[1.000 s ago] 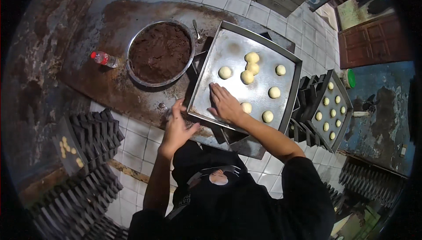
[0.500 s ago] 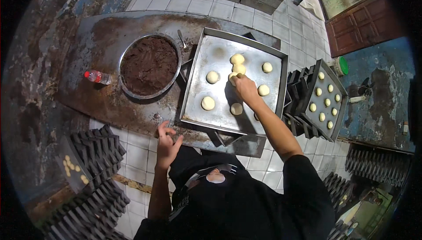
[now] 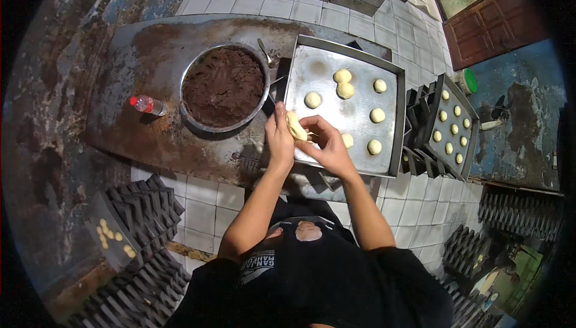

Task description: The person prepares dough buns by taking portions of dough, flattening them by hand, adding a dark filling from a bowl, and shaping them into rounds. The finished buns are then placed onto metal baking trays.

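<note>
A pale yellow piece of dough [image 3: 295, 126], pressed flat, is between my hands over the near left edge of a square metal baking tray [image 3: 393, 125]. My left hand [image 3: 279, 141] supports it from the left, fingers pointing up and closed against it. From the right, my right hand [image 3: 329, 148] pinches its edge with bent fingers and thumb. Several round dough balls sit spaced out on the tray; two of them, an upper ball [image 3: 342, 76] and a lower ball [image 3: 345, 91], touch each other. One ball [image 3: 347, 141] is partly hidden behind my right hand.
Left of the tray stands a wide metal bowl of dark brown filling [image 3: 225, 88], with a spoon [image 3: 264, 51] beside it. A red-capped bottle [image 3: 147, 105] lies on the worn table [image 3: 144, 46]. Another tray of dough balls [image 3: 450, 130] rests on stacked trays at the right.
My right hand has left the tray's middle, bringing a dough piece back toward me. My left hand has risen to meet it and now holds the dough too. The view has shifted slightly.
</note>
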A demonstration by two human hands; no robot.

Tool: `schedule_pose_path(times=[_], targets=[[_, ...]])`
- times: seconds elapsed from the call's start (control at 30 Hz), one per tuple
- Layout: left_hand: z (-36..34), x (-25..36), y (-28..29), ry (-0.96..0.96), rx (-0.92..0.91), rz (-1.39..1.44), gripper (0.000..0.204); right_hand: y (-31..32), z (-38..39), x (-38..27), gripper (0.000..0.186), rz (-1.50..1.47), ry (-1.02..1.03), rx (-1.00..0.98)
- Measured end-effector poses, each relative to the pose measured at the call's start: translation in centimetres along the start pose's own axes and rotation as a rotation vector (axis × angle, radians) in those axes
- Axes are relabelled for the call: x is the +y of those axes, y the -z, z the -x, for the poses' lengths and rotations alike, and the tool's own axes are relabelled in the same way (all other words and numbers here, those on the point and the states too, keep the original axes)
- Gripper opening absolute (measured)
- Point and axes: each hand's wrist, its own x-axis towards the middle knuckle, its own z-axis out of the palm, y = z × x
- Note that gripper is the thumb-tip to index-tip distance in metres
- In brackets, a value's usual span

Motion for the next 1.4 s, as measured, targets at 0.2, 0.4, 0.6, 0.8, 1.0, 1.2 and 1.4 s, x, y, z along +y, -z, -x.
schedule_pose_path(times=[0.2,0.4,0.6,0.8,1.0,1.2,1.4], targets=[[0.0,7.9,2.7,-0.154,-0.061,-0.043,0.044,-10.4,-4.3,0.1,0.024,-0.001,0.125,0.468],[-1.6,13.7,10.2,-0.148,-0.13,0.21,0.019,-16.0,-8.3,-2.2,0.015,-0.139,0.146,0.4],[-4.4,11.4,20.8,0.011,-0.435,0.179,0.03,-21.3,-8.8,-6.3,0.02,0.072,-0.128,-0.125],[-0.9,7.1,29.6,-0.278,-0.391,-0.483,0.064,-19.9,-9.5,6.5,0.059,0.428,-0.197,-0.03],[-0.7,8.8,34.9,0.061,-0.044,-0.543,0.059,-17.5,-2.1,29.6,0.027,1.433,-0.294,-0.086],[-1.3,12.1,40.6,0.043,0.129,-0.678,0.039,-19.2,-4.1,21.6,0.02,1.111,-0.307,-0.302],[-2.5,11.6,40.9,0.131,0.201,-0.363,0.036,-16.3,-12.8,14.5,0.03,1.255,0.013,-0.039]])
